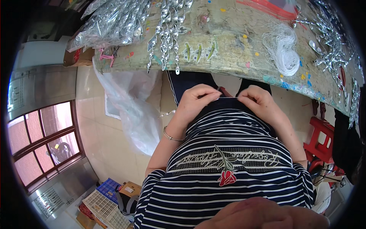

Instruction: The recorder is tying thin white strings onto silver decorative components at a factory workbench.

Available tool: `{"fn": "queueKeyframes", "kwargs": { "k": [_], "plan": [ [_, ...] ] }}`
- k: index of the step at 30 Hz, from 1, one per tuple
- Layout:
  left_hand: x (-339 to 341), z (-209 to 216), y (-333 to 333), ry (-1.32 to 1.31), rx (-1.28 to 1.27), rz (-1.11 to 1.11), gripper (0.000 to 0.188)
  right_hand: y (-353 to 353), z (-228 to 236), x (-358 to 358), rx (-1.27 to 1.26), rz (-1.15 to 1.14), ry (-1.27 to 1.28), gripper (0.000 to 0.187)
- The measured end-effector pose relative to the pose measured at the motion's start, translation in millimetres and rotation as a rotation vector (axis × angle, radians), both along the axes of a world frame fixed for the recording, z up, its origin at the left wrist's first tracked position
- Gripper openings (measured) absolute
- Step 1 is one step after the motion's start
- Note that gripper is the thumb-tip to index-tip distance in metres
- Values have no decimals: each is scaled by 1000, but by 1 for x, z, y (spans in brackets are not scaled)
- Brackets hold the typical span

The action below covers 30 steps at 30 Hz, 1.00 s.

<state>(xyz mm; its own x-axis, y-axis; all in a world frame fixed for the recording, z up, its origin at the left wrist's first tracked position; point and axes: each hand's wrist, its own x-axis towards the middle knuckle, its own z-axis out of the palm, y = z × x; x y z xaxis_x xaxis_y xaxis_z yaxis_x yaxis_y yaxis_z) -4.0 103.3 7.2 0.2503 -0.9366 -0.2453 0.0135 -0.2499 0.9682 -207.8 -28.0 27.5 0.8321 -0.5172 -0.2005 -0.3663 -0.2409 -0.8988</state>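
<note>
below the tabletop's near edge (228,69), my left hand (195,100) and right hand (261,101) pinch thin white string (229,97); i'd tension evenly.

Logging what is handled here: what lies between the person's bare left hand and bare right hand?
In the head view, a short, thin white thread-like strand spans the gap from the pinching left hand to the pinching right hand.
</note>
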Motion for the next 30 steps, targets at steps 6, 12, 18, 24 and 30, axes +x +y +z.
{"fn": "queueKeyframes", "kwargs": {
  "k": [6,12,18,24,30],
  "plan": [
    [10,-5,16,-9,77,47,11,-9,-2,-27,-130,-107,14,8],
    [-4,7,-6,0,-95,-35,13,-7,21,-8,-149,-224,-96,8],
    [-25,28,-33,106,-84,-16,11,0,33,21,33,-179,-208,8],
    [-24,18,-26,180,-69,-4,12,-9,25,12,25,-230,-183,7],
    [-24,14,-23,207,-24,-7,12,-21,14,-3,90,-337,-227,5]
  ]
}}
